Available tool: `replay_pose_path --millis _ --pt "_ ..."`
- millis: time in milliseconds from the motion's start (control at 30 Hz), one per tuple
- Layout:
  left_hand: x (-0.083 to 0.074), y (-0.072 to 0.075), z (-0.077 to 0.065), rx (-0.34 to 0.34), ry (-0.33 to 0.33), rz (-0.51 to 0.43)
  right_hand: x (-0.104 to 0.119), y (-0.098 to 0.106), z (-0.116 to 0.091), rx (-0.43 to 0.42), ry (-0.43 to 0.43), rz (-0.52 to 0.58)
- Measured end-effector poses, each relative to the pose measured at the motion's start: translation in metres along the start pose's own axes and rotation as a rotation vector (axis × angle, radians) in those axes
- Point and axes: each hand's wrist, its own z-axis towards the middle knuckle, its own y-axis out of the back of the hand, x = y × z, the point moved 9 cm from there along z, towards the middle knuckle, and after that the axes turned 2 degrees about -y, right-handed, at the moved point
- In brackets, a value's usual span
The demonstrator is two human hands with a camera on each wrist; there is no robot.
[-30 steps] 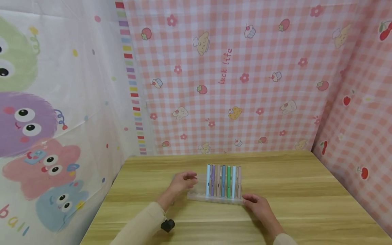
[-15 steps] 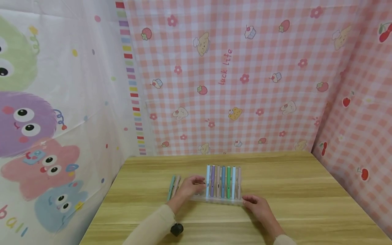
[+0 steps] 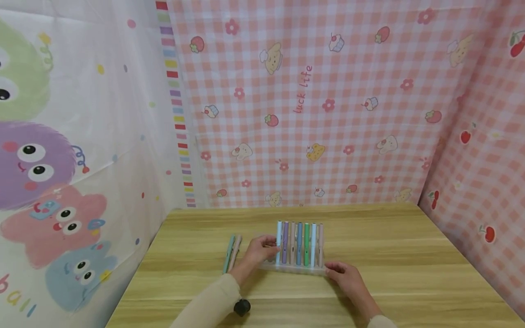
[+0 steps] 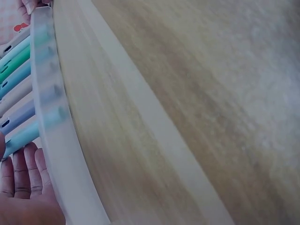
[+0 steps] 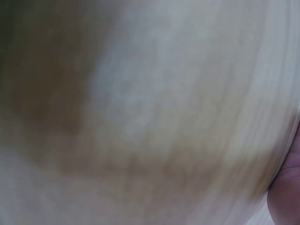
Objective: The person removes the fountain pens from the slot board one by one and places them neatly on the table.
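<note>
A clear plastic pen stand (image 3: 301, 270) holds a row of several pens standing side by side, their lower ends in its front ledge. At the row's left end is a light blue pen (image 3: 279, 230), which my left hand (image 3: 261, 251) pinches, thumb in front and fingers behind. The left wrist view shows that light blue pen (image 4: 23, 139) slotted into the frosted ledge (image 4: 70, 168), beside a purple one. My right hand (image 3: 345, 277) grips the stand's right front corner. In the right wrist view only part of that hand (image 5: 287, 192) shows, at the right edge.
A green pen (image 3: 229, 255) and a pinkish-beige pen (image 3: 235, 250) lie on the wooden table (image 3: 381, 246), left of the stand. Behind the table hangs a pink checked curtain (image 3: 328, 168). A black wrist camera (image 3: 242, 307) sits below the left sleeve.
My left hand has moved right from the stand's left end to the light blue pen and now pinches it, uncovering the two loose pens. The right hand stays at the corner.
</note>
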Motion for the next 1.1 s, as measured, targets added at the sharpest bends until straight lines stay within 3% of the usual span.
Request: replay_pose_path --millis 200,300,433,533,633,833,1100 --pt "0.005 -0.003 0.002 -0.034 0.061 -0.006 0.0 0.001 0.0 -0.004 -0.003 -0.006" --pt "-0.005 -0.005 -0.003 -0.033 0.075 -0.01 0.0 0.001 0.0 -0.001 -0.004 -0.002" --pt "-0.012 -0.003 -0.005 -0.053 0.064 -0.039 0.0 0.001 -0.001 0.0 0.0 0.002" --pt "-0.006 0.003 0.001 -0.08 0.056 -0.067 0.002 0.002 -0.002 -0.001 0.001 0.009" --pt "-0.011 0.011 0.005 -0.095 0.041 -0.091 0.003 0.002 -0.003 0.0 0.002 0.015" --pt "-0.029 0.039 0.003 -0.116 0.039 -0.139 0.003 0.0 -0.003 0.001 0.005 0.014" --pt "-0.041 0.101 0.0 -0.224 0.055 -0.168 0.004 0.0 -0.003 0.001 0.006 0.017"
